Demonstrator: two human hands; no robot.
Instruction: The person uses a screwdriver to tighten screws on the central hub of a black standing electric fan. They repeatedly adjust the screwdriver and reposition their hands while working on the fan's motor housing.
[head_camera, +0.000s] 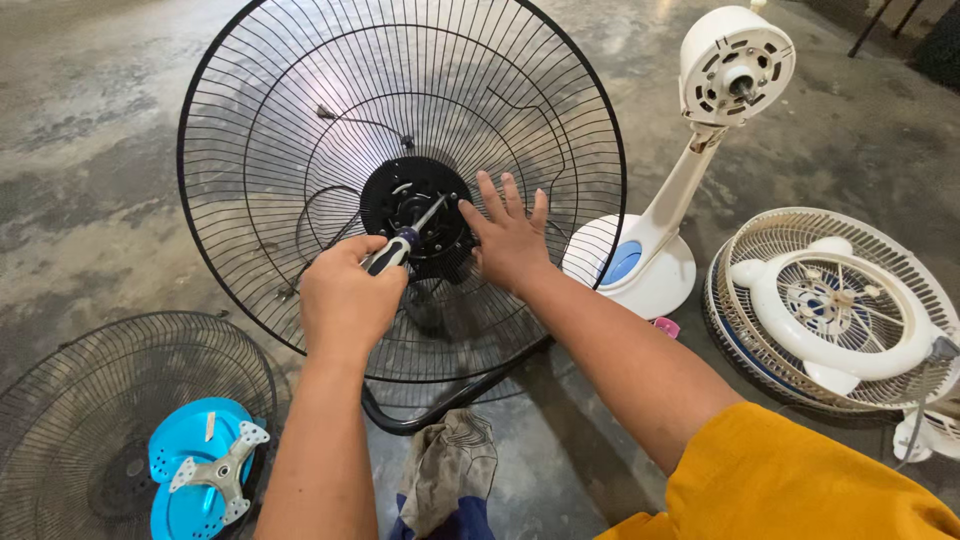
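Down at the near edge of the concrete floor we've got a crumpled grey rag, and at the near left corner a loose black wire fan guard lying like a dish with a bright blue fan blade with a silvery metal cross-hub sitting in it. Our left hand has its fingers curled tight round the dark-handled screwdriver with a blue band, tip aimed into the black round hub plate at the middle of the big black wire fan grille, which stands upright on the floor straight ahead of us. Our right hand lies flat on the wires just right of the hub, fingers spread and holding nothing, bracing the grille. We'd say the trick here is keeping the shaft square to the screw head and pushing in firmly while that flat palm stops the wires flexing, or the tip may slip. Further right, a white round fan guard lies on the floor holding a white three-bladed fan blade, with a blue rim peeking from under it. Beyond that stands a white fan motor head on its white stand with a blue-marked base.
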